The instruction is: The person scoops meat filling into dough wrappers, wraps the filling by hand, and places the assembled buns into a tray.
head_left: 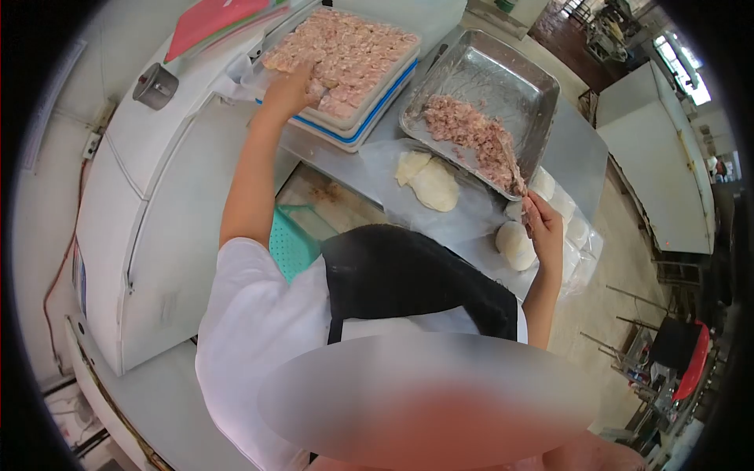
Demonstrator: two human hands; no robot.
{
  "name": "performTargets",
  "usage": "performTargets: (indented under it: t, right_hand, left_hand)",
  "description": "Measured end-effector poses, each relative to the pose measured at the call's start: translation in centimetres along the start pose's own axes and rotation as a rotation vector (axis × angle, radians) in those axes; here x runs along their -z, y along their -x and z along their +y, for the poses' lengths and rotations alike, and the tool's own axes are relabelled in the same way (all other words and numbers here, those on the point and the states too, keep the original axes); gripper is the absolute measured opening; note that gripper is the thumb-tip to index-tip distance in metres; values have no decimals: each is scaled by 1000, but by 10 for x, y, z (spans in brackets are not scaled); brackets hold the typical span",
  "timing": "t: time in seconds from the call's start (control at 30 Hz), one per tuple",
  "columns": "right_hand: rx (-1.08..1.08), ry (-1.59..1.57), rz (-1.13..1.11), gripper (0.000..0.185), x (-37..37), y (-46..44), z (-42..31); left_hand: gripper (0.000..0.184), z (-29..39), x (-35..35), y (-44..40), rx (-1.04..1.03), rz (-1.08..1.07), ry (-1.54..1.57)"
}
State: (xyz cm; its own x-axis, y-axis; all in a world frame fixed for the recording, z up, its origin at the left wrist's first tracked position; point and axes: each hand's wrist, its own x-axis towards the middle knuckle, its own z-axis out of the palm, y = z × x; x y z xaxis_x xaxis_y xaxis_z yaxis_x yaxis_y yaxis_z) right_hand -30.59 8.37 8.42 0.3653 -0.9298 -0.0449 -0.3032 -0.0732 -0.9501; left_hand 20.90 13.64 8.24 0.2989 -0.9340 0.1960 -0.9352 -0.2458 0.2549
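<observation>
My left hand (290,93) reaches down over the near-left side of a clear plastic container (408,59) filled with rows of pale, meat-filled dumplings (353,47). Its fingers curl among them, and whatever they grip is hidden. At the near corner of a metal tray (503,67), my right hand (545,225) is closed around the end of a slim, meat-smeared utensil (514,166), whose exact kind I cannot make out. Ground meat (471,137) lies along the tray's near side. Thin dough wrappers (433,185) rest on a plastic sheet in front of the tray.
Rounded dough pieces (516,245) sit beside my right wrist, with more under clear plastic (577,231). A white chest freezer (169,228) stands at left, carrying a metal cup (155,86) and a red board (212,25). A green basket (292,243) is below the table.
</observation>
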Motion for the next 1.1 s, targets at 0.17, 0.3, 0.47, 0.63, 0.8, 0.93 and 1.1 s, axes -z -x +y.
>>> performTargets:
  t: [0.17,0.3,0.47,0.63,0.8,0.93,1.1]
  right_hand:
    - [-54,1,27,33,-25,3,-8]
    - [-101,45,54,36,-41,6,-12]
    - [-72,69,85,32,-55,5,-6]
    - [-143,50,8,34,-61,5,-11]
    - [-141,237,12,35,-37,-8,-12]
    - [-3,307,-12,35,-16,-10,-36]
    - [167,766,-138,29,27,-27,-18]
  left_hand:
    - [71,-13,-31,-26,-157,-58,182]
    - [73,-11,-27,-25,-238,2,260]
    - [76,-14,-15,-20,-119,-75,287]
    - [70,-13,-32,-25,-316,95,291]
    - [58,17,18,7,-68,-48,164]
    - [47,76,15,22,-234,88,408]
    - [41,184,-64,53,-400,-269,696]
